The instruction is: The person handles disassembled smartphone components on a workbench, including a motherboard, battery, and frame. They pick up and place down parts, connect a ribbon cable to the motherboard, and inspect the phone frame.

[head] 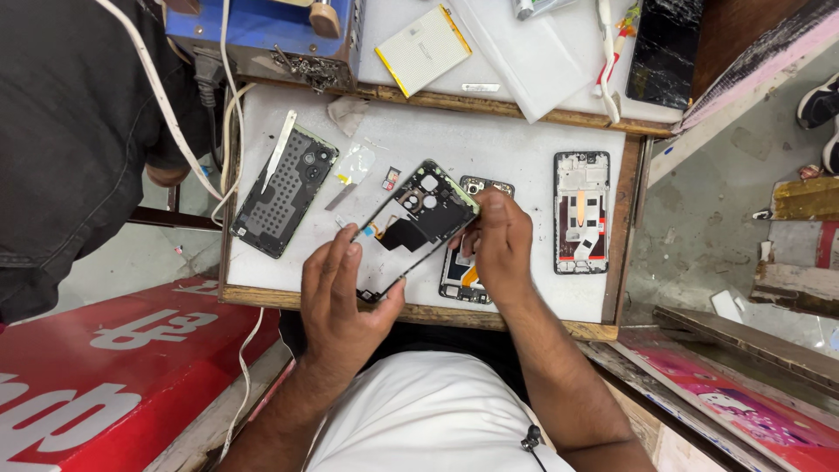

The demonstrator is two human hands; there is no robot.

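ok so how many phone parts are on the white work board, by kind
phone frame held in both hands: 1
opened phone under it: 1
back cover with camera holes: 1
screen frame at the right: 1
total: 4

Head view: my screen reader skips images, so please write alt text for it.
Both hands, left and right, hold a phone frame above an opened phone on a white work board. A back cover and another frame lie beside.
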